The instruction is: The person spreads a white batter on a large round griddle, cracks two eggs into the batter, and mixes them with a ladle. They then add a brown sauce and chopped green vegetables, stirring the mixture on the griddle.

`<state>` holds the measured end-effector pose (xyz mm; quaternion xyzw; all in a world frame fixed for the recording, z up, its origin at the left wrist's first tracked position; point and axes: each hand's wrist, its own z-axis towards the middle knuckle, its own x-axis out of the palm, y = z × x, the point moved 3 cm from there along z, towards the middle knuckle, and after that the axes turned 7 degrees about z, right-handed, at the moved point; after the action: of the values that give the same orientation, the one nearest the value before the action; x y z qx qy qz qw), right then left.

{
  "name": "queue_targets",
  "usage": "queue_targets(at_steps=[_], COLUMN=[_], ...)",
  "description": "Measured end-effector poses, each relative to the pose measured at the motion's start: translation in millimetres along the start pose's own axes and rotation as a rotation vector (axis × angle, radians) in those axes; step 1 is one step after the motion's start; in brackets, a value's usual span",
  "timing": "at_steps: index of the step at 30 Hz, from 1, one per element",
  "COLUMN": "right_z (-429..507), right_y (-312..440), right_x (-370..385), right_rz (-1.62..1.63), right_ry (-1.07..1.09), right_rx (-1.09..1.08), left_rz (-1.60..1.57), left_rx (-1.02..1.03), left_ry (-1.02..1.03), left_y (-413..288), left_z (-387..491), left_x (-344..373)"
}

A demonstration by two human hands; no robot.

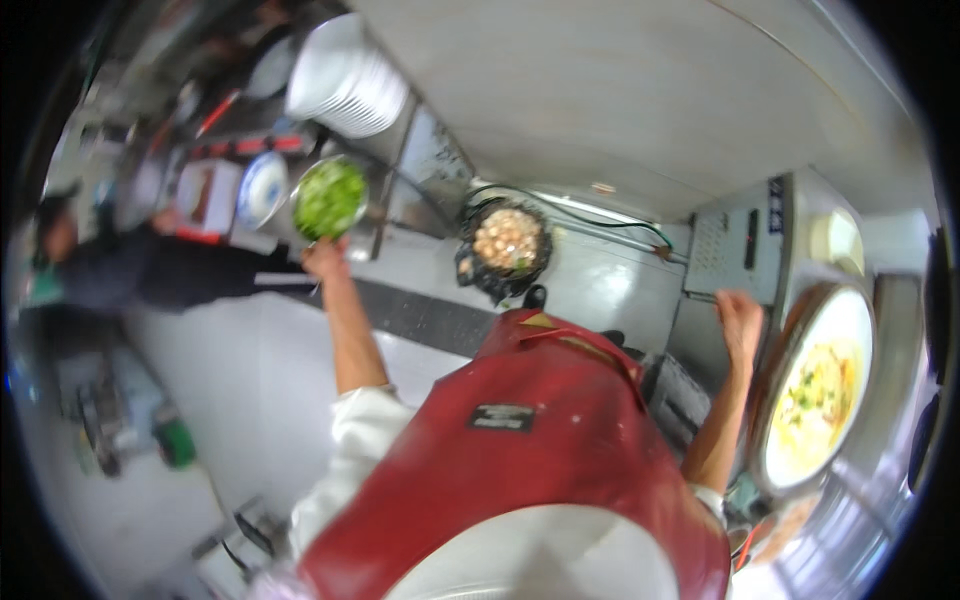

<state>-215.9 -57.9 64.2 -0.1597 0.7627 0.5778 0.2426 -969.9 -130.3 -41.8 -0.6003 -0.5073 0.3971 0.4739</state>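
Note:
My left hand (326, 259) is at the near edge of a round metal bowl (365, 199) heaped with chopped greens (328, 196). Its fingers meet the greens and the rim; blur hides whether they grip anything. My right hand (739, 319) is curled into a loose fist in front of a stainless steel cabinet (731, 251), and nothing shows in it. Just right of that forearm is a large white oval dish (784, 457) of yellow food, apparently egg, with green garnish (810, 390).
Left of the bowl are a blue-and-white plate (262, 189) and a white container (206, 195). Stacked white dishes (349, 79) stand behind. A black-lined bin (491, 281) of pale round items, possibly eggshells, sits on the floor. Another person (150, 262) stands at the left.

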Motion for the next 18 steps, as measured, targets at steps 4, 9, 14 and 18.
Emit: queue_targets(at_steps=[4, 9, 14, 18], right_z=[-8, -66, -178, -222], right_y=[-5, -81, -197, -240], right_x=[-6, -35, -102, -153], right_rz=[-0.039, 0.099, 0.816, 1.064], right_ry=[-0.02, -0.136, -0.762, -1.054], right_rx=[0.057, 0.119, 0.637, 0.469], left_rz=[1.048, 1.51, 0.787, 0.761], left_rx=[0.594, 1.201, 0.122, -0.137], left_ry=[0.462, 0.197, 1.025, 1.736], left_y=[12, -4, 104, 182], left_z=[94, 54, -219, -555], left_x=[11, 30, 156, 263])
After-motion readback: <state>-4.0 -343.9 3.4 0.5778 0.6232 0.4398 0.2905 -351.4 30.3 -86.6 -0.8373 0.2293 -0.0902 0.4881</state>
